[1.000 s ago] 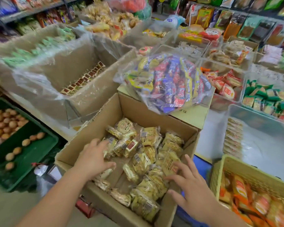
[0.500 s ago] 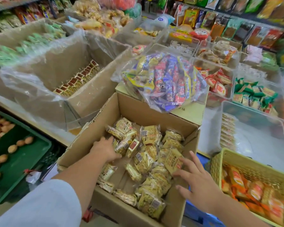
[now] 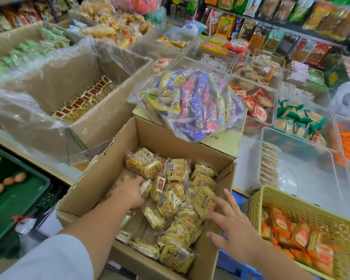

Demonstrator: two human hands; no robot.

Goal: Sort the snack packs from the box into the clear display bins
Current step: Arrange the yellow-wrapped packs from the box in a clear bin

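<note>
1. The box, low in the middle of the frame, is full of yellow snack packs.
2. The left hand lies on packs, grip hidden; the right hand is spread open, touching one.
3. The clear bin at right is mostly bare, so most sorting is left.

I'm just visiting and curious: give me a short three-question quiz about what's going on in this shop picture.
1. True or false: both hands are inside or at the cardboard box of yellow snack packs.
2. What lies on the closed carton behind that box? A) a clear bag of blue, red and yellow packs B) a tray of eggs C) a yellow basket
3. Fill in: the yellow basket to the right holds ____-coloured packs.

Key
1. True: the left hand is among the packs and the right hand spreads over the box's right side.
2. A, the clear bag.
3. Orange.
</note>
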